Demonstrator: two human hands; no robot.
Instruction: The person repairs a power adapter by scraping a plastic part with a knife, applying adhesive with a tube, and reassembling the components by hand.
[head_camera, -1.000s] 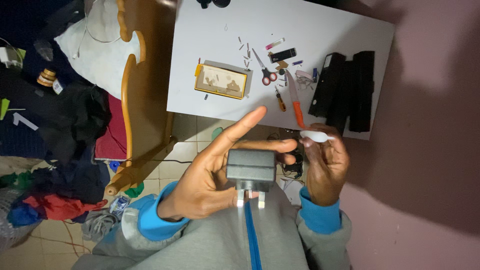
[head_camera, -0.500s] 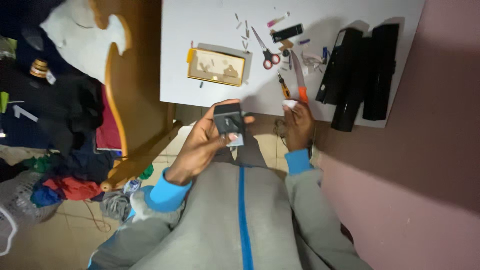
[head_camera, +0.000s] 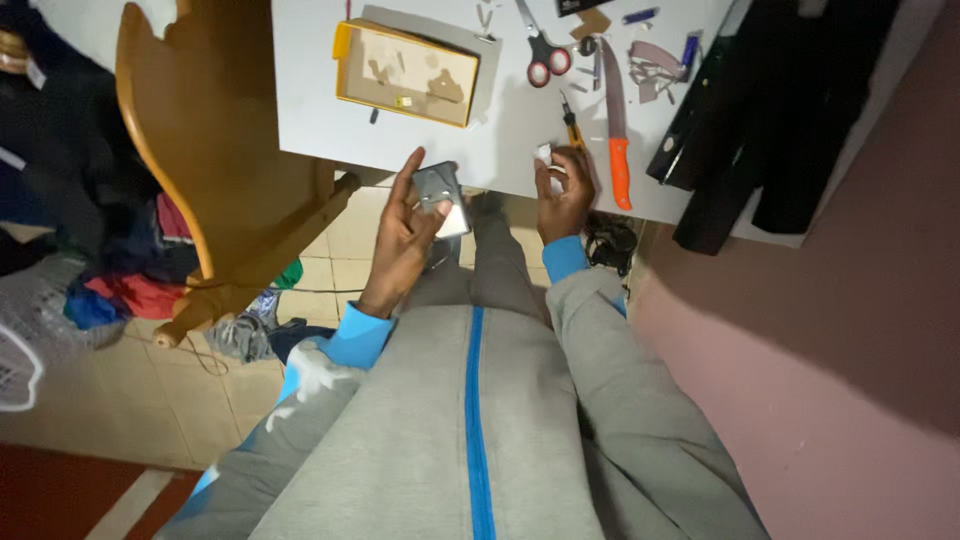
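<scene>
At the near edge of the white tabletop (head_camera: 520, 120), seen from the head camera, the left hand (head_camera: 400, 240) cradles a small dark grey square block with a pale lower face (head_camera: 441, 195), fingers wrapped loosely about its sides and the thumb up along its left edge; the block hangs just off the tabletop's edge, over the person's lap. The right hand (head_camera: 565, 190) pinches a tiny white piece (head_camera: 545, 153) between thumb and fingertips, closed narrowly on it, just beside the edge and near the block. Handling this well seems to call for a steady left grip with the block's open face tilted toward the eyes, and a light pinch so the white piece does not slip. The block looks boxy, matte, with rounded corners; finer detail is too small to tell. On the tabletop lie an orange-handled knife (head_camera: 617, 130), red-handled scissors (head_camera: 540, 50), a yellow-rimmed shallow cardboard box (head_camera: 405, 72) and black flat cases (head_camera: 760, 120); a wooden chair (head_camera: 190, 150) stands to the left.
</scene>
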